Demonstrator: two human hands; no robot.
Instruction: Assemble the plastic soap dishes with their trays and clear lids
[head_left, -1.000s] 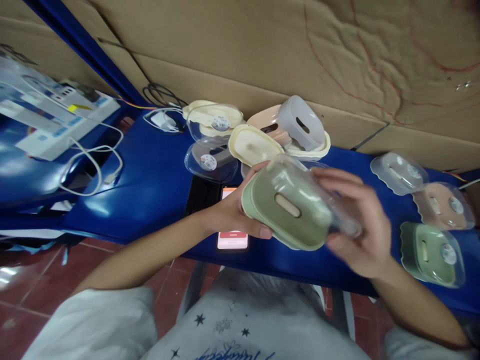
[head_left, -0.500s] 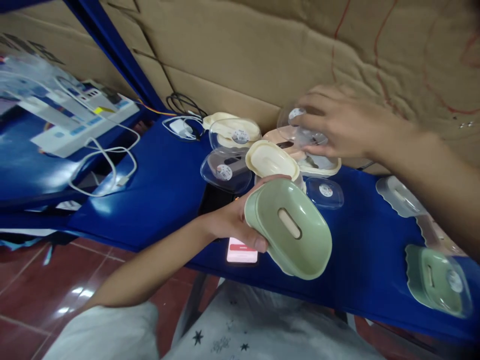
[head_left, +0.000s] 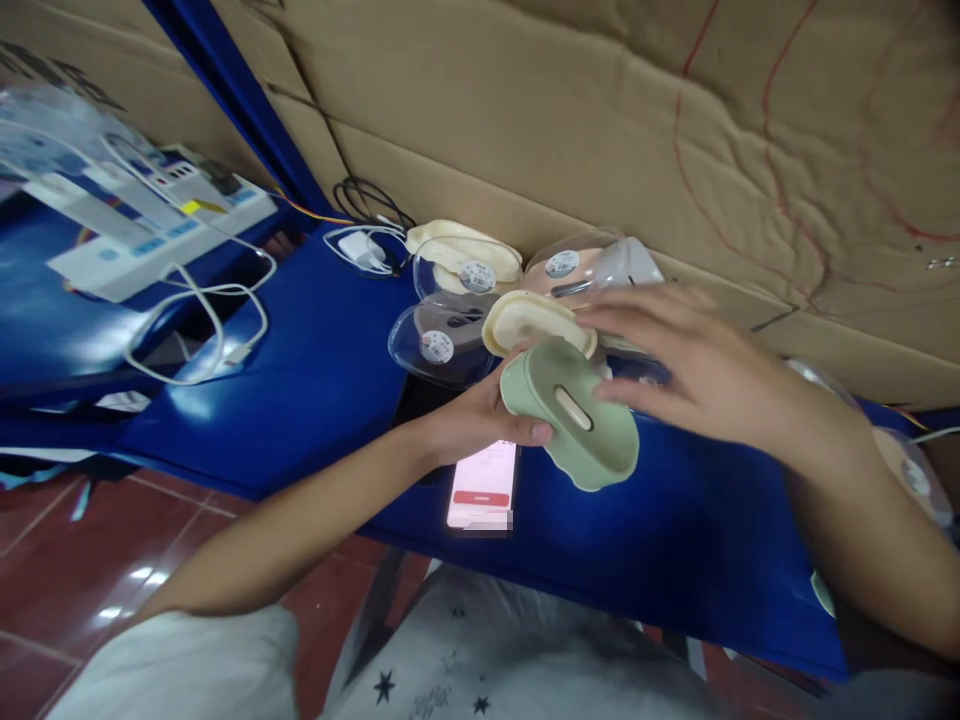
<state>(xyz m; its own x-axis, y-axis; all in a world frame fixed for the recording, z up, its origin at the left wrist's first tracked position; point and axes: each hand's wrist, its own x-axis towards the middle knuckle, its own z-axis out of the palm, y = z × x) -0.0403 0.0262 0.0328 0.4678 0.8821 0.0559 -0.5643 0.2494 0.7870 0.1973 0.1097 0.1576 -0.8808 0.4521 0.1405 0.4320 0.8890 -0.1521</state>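
Observation:
My left hand grips a green soap dish by its left end, thumb in front, holding it tilted above the blue table. The dish has wavy sides and a pale slot in its middle. My right hand, somewhat blurred, is beside the dish's right end with thumb and fingers apart and nothing visible between them. Its fingertips are near the green rim; whether they touch it, I cannot tell. A cream soap dish sits just behind. Farther back, a clear lid with a round label covers a peach dish.
A cream dish with a clear lid and a grey one stand behind on the left. A lit phone lies near the front edge. White cables and a power strip are at left; cardboard rises behind.
My right hand has let go of a clear lid at the back, now over the peach dish, and come down to the green dish. The green dish has tipped and risen slightly.

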